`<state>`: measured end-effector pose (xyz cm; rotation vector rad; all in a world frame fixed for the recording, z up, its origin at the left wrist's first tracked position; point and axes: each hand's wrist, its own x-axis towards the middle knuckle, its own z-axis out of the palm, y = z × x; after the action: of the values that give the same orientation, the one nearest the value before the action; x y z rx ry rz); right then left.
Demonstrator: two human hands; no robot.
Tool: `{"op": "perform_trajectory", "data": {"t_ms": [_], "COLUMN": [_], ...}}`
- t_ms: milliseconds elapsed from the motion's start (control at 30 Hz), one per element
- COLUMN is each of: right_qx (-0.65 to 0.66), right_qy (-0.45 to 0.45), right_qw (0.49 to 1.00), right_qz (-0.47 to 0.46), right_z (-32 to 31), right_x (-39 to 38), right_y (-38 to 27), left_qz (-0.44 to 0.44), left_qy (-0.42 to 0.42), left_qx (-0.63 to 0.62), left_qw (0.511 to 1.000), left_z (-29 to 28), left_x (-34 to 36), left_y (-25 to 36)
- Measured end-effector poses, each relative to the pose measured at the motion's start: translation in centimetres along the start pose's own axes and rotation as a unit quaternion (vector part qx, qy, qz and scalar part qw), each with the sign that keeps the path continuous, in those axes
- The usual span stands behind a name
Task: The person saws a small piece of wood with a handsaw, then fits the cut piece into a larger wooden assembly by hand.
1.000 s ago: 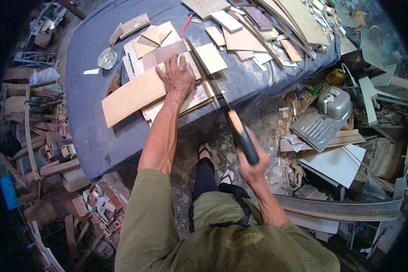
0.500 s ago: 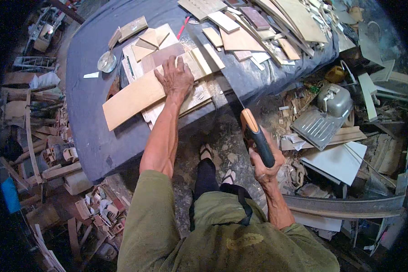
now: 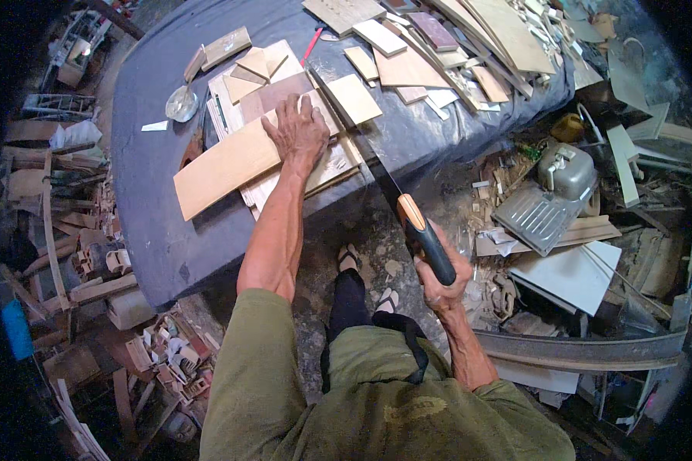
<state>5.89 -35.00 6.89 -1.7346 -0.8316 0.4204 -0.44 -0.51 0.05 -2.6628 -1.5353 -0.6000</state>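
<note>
My left hand (image 3: 296, 134) presses with spread fingers on a long pale plank (image 3: 223, 169), which lies across stacked boards (image 3: 334, 169) on a dark covered table (image 3: 169, 246). My right hand (image 3: 442, 273) grips the black-and-orange handle of a handsaw (image 3: 423, 234). The saw's blade reaches away from me across the plank, just right of my left fingers, with a pale piece (image 3: 361, 100) on its other side. Triangular offcuts (image 3: 250, 69) lie beyond my left hand, along with a red slim object (image 3: 311, 44). A small pot (image 3: 181, 104) stands to the left.
A pile of offcuts (image 3: 415, 61) covers the table's back right. Beside the table at right are a steel sink (image 3: 546, 215), a white panel (image 3: 569, 273) and scrap wood. More debris (image 3: 169, 353) crowds the lower left. My feet are below the table's front edge.
The saw and my right hand first drew back toward the lower right, then moved slightly forward again. My left hand stays on the plank, shifted very little.
</note>
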Motion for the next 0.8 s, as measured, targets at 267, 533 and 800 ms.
{"op": "perform_trajectory", "data": {"t_ms": [267,533,800], "right_qx": [-0.001,-0.027,-0.028], "right_qy": [0.002,-0.012,-0.015], "right_qw": [1.0,0.999,0.997], "right_qz": [-0.016,0.02,0.071], "right_z": [-0.5,-2.9,-3.7], "right_x": [-1.2,-3.8,-5.8], "right_y": [0.6,-0.9,-0.3], "left_qz": [0.0,0.001,-0.013], "left_qy": [-0.004,0.013,-0.051], "left_qx": [-0.007,-0.009,-0.017], "left_qw": [1.0,1.0,0.998], "left_z": [-0.2,0.1,-0.8], "left_x": [0.1,-0.3,0.3], "left_y": [0.1,0.1,0.6]}}
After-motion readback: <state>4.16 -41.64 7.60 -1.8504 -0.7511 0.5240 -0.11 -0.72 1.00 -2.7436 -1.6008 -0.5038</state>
